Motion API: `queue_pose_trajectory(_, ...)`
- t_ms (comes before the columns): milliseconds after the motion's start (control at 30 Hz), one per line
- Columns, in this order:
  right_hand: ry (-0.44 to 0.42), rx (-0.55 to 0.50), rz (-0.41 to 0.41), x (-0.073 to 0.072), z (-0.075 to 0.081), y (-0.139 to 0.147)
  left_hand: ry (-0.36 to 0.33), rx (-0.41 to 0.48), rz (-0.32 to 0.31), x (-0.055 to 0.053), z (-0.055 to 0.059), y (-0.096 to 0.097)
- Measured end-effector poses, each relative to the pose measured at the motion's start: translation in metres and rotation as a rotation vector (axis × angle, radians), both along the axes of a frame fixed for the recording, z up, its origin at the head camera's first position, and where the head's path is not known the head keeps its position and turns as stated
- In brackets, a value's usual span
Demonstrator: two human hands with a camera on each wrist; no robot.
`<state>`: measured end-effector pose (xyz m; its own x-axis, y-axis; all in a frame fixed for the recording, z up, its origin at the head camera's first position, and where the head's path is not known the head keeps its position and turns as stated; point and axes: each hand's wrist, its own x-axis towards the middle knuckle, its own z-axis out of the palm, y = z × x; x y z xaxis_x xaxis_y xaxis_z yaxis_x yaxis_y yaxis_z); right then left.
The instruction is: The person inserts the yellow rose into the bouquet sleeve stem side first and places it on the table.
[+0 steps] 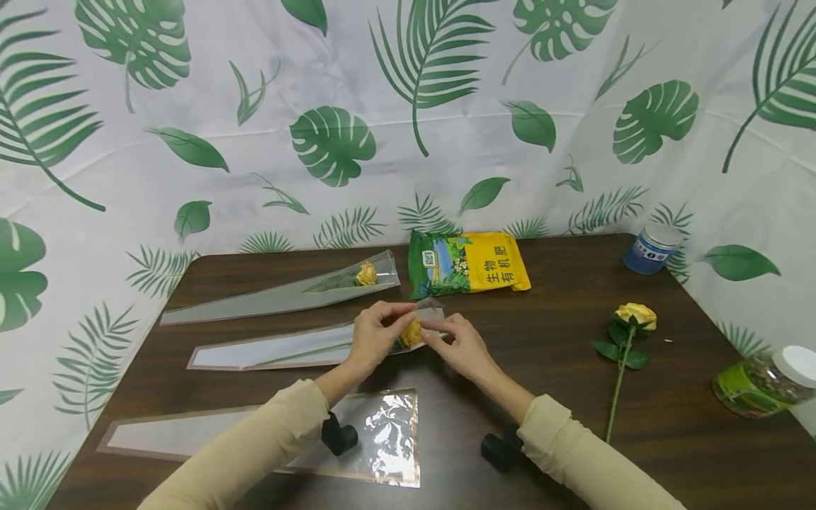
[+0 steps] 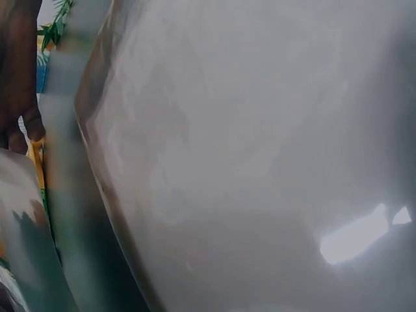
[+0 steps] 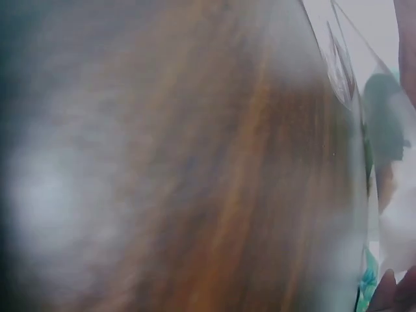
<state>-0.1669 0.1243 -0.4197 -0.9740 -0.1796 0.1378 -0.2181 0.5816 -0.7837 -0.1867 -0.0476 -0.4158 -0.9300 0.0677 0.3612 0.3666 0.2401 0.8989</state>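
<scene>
In the head view, a yellow rose (image 1: 411, 333) lies in a long tapered flower sleeve (image 1: 219, 356), its green stem running left toward the narrow end. My left hand (image 1: 372, 333) pinches the sleeve's wide mouth on the left of the bloom. From the right, my right hand (image 1: 464, 348) pinches the mouth's other side with thumb and fingers beside the petals. The fingers hide part of the bloom. In the left wrist view, the pale flat sleeve (image 2: 39, 273) and fingers show only at the left edge; the right wrist view catches fingertips at its lower right corner.
Behind lies a second sleeved rose (image 1: 366, 274), beside a yellow and green fertilizer bag (image 1: 484, 262). An unfilled sleeve (image 1: 382, 439) lies in front, under the left forearm. To the right are a loose yellow rose (image 1: 634, 316), a blue jar (image 1: 652, 249) and a white-lidded jar (image 1: 752, 386).
</scene>
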Motion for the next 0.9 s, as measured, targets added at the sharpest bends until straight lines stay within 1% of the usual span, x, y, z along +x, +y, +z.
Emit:
queue_pose_trajectory(67, 0.001, -0.002, -0.001, -0.002, -0.001, -0.003, 0.017, -0.015, -0.003, -0.001, -0.002, -0.003)
queue_pose_trajectory(133, 0.001, -0.013, -0.002, -0.005, -0.003, -0.006, 0.045, -0.053, -0.006, -0.003, -0.003, -0.006)
queue_pose_trajectory(233, 0.005, -0.029, 0.009, -0.009, -0.006, -0.011, 0.076, -0.151, -0.013, -0.005, -0.004, -0.016)
queue_pose_trajectory(300, 0.0, -0.038, 0.02, -0.011, -0.007, -0.012, 0.078, -0.254, -0.015, -0.005, -0.004, -0.025)
queue_pose_trajectory(367, 0.01, -0.031, 0.017, -0.011, -0.007, -0.012, 0.06, -0.385, -0.022, -0.003, -0.002, -0.035)
queue_pose_trajectory(467, 0.035, -0.002, -0.027, -0.009, -0.006, -0.007, 0.013, -0.597, -0.042, 0.003, 0.001, -0.049)
queue_pose_trajectory(567, 0.048, 0.037, -0.08, -0.006, -0.005, -0.001, -0.041, -0.768, -0.081, 0.008, 0.002, -0.06)
queue_pose_trajectory(633, 0.026, 0.06, -0.093, -0.005, -0.004, 0.003, -0.061, -0.834, -0.106, 0.01, 0.002, -0.064)
queue_pose_trajectory(700, -0.013, 0.093, -0.08, -0.004, -0.004, 0.005, -0.06, -0.882, -0.119, 0.012, 0.002, -0.067)
queue_pose_trajectory(800, -0.075, 0.14, -0.034, -0.004, -0.003, 0.008, -0.015, -0.935, -0.12, 0.012, 0.0, -0.07)
queue_pose_trajectory(900, -0.111, 0.175, 0.024, -0.005, -0.002, 0.01, 0.031, -0.959, -0.12, 0.011, -0.003, -0.072)
